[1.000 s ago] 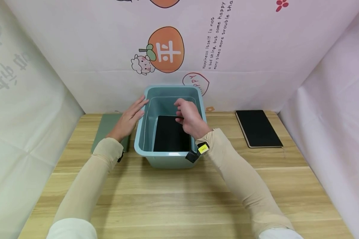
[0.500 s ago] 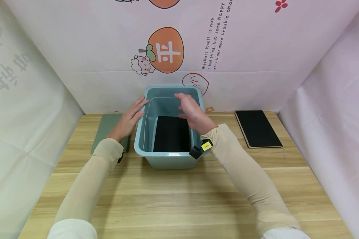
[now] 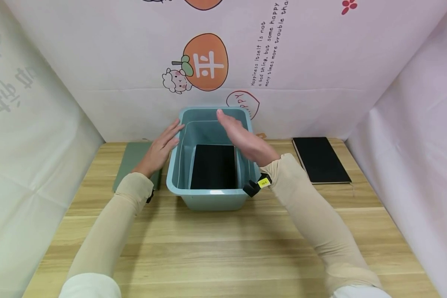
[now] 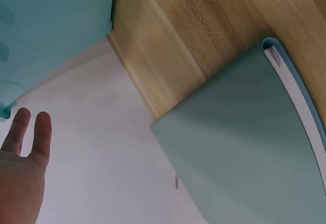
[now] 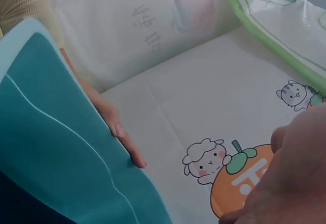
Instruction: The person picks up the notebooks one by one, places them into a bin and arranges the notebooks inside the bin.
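Note:
A light blue plastic bin [image 3: 207,202] stands on the table, with a black notebook [image 3: 213,167] lying flat on its floor. My left hand [image 3: 157,152] rests its straight fingers against the bin's left rim; in the right wrist view those fingers [image 5: 130,147] touch the rim's outer side. Over the right side of the bin is my right hand [image 3: 247,140], fingers extended and holding nothing. Beneath the left forearm lies a green notebook [image 3: 132,159], whose cover and page edge show in the left wrist view. The right hand's palm side is hidden in the head view.
Another black notebook [image 3: 320,160] lies on the wooden table [image 3: 208,252] at the right, beyond the right wrist. A white printed cloth [image 3: 301,54] hangs behind the table, with more white cloth at both sides.
My right hand has risen from inside the bin and moved to the right, its curled fingers straightening. The left hand, bin and notebooks stay where they were.

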Demonstrator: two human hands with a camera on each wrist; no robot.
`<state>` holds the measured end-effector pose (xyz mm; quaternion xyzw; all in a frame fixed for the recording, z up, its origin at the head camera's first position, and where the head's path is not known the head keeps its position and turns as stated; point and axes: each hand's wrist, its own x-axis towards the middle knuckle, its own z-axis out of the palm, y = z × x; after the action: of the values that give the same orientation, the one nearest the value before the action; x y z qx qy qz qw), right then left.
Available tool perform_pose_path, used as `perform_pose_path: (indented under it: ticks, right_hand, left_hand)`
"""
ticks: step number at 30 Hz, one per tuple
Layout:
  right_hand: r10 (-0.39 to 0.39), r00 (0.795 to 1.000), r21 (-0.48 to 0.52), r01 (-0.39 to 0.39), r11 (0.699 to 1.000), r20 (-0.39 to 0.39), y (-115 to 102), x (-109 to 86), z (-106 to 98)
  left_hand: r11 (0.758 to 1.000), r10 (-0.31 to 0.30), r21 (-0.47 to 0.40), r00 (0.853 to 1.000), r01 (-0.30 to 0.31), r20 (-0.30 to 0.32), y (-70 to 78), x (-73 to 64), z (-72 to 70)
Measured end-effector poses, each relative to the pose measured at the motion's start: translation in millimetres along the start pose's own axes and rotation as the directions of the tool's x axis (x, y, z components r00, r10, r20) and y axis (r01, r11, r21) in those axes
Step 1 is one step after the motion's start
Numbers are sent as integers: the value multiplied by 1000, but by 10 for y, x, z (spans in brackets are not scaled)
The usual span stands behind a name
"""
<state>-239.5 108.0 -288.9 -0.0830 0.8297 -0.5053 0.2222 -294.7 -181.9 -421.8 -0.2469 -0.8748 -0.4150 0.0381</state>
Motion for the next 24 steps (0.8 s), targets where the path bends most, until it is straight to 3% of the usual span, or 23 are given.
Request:
perform_pose_path:
  ticks: [8, 16, 24]
  right_hand:
    - [-41, 999, -140, 43, 989, 22, -7, -39, -47]
    - [-72, 997, -319, 65, 946, -10, 34, -59, -82]
    - [-65, 997, -381, 42, 923, -46, 119, -87, -146]
  left_hand:
    - [1000, -1, 4, 1000, 1, -2, -8, 1, 9]
    - [1000, 4, -6, 1000, -4, -4, -6, 9, 9]
    - [1000, 15, -2, 1000, -15, -6, -19, 22, 7]
